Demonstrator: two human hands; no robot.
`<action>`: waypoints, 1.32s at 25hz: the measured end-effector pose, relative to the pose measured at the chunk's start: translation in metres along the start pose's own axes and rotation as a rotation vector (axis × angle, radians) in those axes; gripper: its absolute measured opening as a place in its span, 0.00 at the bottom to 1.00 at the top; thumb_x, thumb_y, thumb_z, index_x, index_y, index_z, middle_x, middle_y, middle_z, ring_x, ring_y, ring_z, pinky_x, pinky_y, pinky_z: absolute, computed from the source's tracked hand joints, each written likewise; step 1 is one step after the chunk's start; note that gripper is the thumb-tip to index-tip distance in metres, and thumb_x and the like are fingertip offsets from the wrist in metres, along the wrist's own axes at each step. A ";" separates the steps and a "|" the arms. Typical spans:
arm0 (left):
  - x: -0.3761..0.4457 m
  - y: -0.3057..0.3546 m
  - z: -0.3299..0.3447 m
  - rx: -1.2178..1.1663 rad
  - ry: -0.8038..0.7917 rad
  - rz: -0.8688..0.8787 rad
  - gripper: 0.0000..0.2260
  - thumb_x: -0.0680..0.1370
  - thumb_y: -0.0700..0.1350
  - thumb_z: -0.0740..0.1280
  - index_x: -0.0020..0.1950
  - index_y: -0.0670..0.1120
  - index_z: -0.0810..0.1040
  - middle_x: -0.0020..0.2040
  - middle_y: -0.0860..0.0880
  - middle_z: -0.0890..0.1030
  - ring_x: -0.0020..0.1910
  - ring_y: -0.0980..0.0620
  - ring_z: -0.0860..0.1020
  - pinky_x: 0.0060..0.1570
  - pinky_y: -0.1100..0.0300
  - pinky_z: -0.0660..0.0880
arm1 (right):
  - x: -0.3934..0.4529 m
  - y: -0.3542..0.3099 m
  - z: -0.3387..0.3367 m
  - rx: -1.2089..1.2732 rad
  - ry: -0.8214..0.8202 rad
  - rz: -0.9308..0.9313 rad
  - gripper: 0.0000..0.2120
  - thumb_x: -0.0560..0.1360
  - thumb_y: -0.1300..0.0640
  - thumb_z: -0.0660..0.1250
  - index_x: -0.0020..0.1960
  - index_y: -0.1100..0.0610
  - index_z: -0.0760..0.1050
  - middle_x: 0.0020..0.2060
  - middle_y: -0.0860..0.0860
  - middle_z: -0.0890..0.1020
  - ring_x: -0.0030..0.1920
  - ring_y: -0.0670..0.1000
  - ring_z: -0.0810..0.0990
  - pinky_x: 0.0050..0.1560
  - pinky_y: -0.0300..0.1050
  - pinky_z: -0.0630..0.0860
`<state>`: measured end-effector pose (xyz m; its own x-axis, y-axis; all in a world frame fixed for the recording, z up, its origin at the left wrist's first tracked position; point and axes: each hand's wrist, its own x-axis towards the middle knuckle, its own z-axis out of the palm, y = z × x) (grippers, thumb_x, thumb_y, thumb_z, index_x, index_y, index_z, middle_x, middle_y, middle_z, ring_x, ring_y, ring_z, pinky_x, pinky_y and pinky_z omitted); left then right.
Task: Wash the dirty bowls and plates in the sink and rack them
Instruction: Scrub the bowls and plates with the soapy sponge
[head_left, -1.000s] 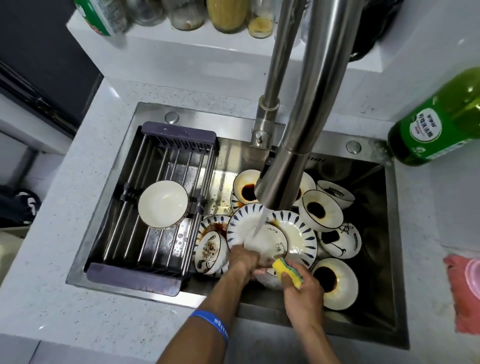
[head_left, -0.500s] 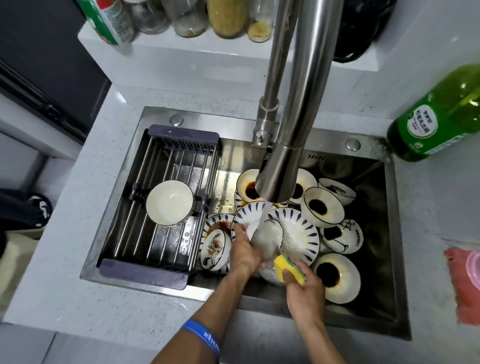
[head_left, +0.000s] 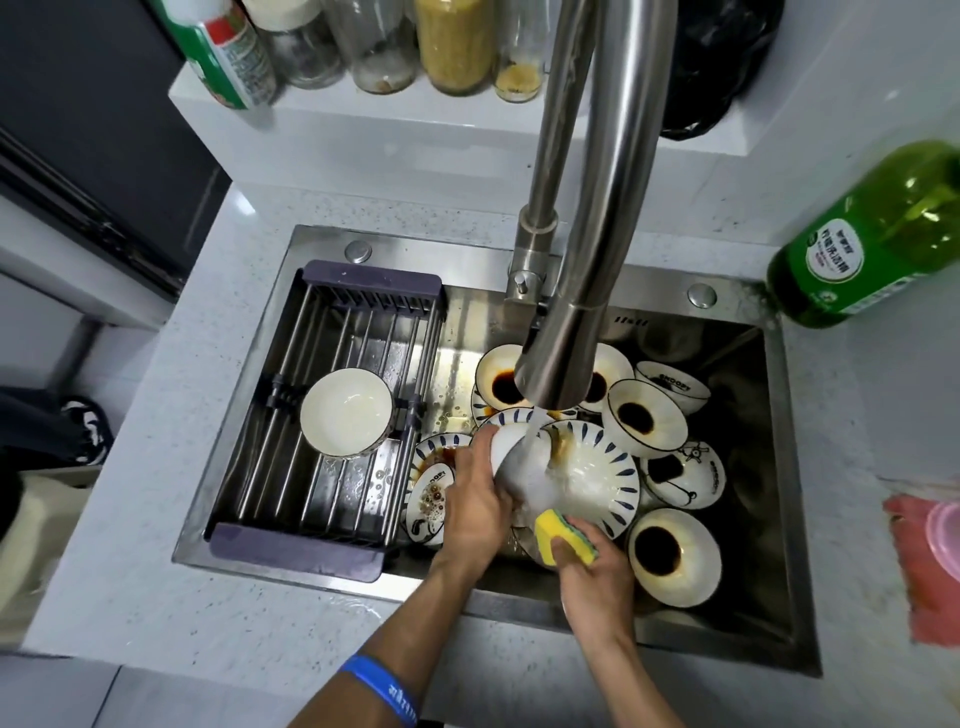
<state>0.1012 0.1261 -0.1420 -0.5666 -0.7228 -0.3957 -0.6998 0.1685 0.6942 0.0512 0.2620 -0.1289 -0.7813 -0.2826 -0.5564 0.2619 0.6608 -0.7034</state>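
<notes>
Left hand (head_left: 475, 506): grips bowl (head_left: 519, 467), now tipped up under faucet (head_left: 561, 374) stream
Right hand (head_left: 597, 582): clutches sponge (head_left: 563, 535)
Meaning: rinsing, racking next

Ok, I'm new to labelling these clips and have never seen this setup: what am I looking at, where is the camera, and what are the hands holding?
There is no machine here: a person washes dishes, filmed by a camera worn on their head, looking down. The left hand grips a tilted white bowl under the faucet. The right hand holds a yellow sponge. The sink holds dirty bowls and plates with dark sauce, such as one bowl at the near right. One clean bowl sits in the rack.
</notes>
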 end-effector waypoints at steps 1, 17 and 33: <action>-0.001 0.000 -0.004 0.202 0.010 0.042 0.34 0.76 0.31 0.61 0.77 0.57 0.59 0.69 0.45 0.67 0.47 0.47 0.78 0.44 0.56 0.74 | -0.002 -0.002 0.002 0.002 -0.003 -0.008 0.13 0.75 0.61 0.69 0.59 0.52 0.80 0.51 0.50 0.81 0.53 0.52 0.79 0.54 0.44 0.74; -0.015 0.013 -0.070 -0.494 0.126 -0.296 0.18 0.74 0.48 0.59 0.64 0.52 0.76 0.60 0.48 0.79 0.59 0.49 0.77 0.61 0.54 0.73 | 0.005 -0.076 0.048 -0.540 -0.341 -0.835 0.07 0.71 0.63 0.65 0.45 0.53 0.79 0.46 0.46 0.80 0.50 0.48 0.76 0.52 0.50 0.77; 0.008 0.020 -0.090 -0.432 -0.174 -0.444 0.13 0.81 0.48 0.57 0.60 0.52 0.79 0.54 0.50 0.82 0.50 0.51 0.80 0.46 0.55 0.81 | 0.003 -0.084 0.038 -0.654 -0.507 -0.839 0.32 0.72 0.57 0.72 0.71 0.47 0.62 0.61 0.48 0.78 0.57 0.50 0.78 0.58 0.48 0.77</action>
<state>0.1222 0.0633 -0.0775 -0.3513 -0.5362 -0.7675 -0.6660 -0.4331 0.6074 0.0480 0.1792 -0.0883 -0.2171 -0.9453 -0.2432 -0.6827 0.3252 -0.6544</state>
